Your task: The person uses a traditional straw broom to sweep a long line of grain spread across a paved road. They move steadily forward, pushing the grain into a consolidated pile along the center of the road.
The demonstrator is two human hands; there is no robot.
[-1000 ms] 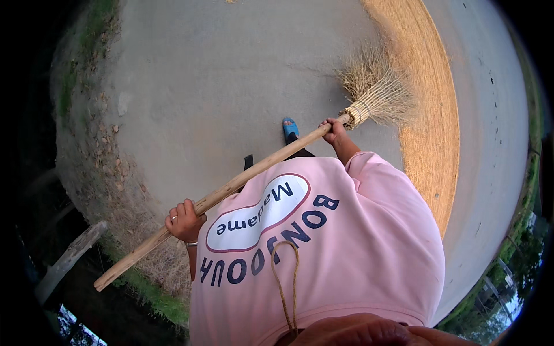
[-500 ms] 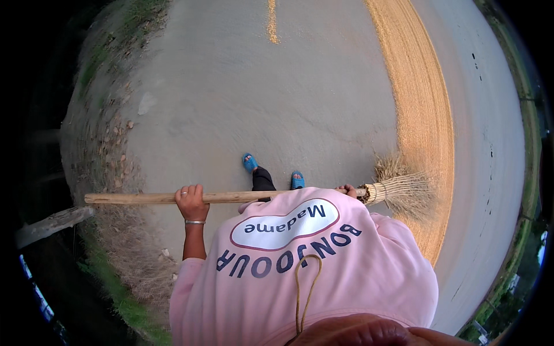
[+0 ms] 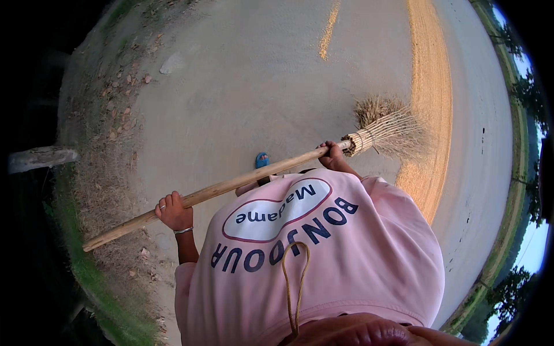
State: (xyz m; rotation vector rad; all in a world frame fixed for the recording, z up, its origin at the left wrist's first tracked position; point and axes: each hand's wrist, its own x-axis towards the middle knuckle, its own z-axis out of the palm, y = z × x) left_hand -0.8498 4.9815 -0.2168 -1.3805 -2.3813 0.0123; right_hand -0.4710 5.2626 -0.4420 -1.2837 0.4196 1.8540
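Observation:
A twig broom (image 3: 369, 137) with a long wooden handle (image 3: 231, 183) lies slantwise across in front of me, its bristles at the upper right. My left hand (image 3: 174, 212) is closed round the handle toward its lower left end; a ring and a silver bracelet show on it. Close to the bound twigs, my right hand (image 3: 333, 157) grips the same handle. The spread bristles reach over the near edge of a long band of yellow grain (image 3: 430, 109). Whether the bristle tips touch the grain I cannot tell.
A thin strip of grain (image 3: 329, 34) lies ahead on the grey concrete (image 3: 259, 86). Leaf litter (image 3: 118, 106) and grass (image 3: 109, 288) border the left, with a pale post (image 3: 43, 158) farther out. One blue sandal (image 3: 262, 160) shows below the handle.
The broom has tilted: its bristle end has moved forward with my right hand, while the handle's left end and my left hand have come lower. Only one sandal now shows.

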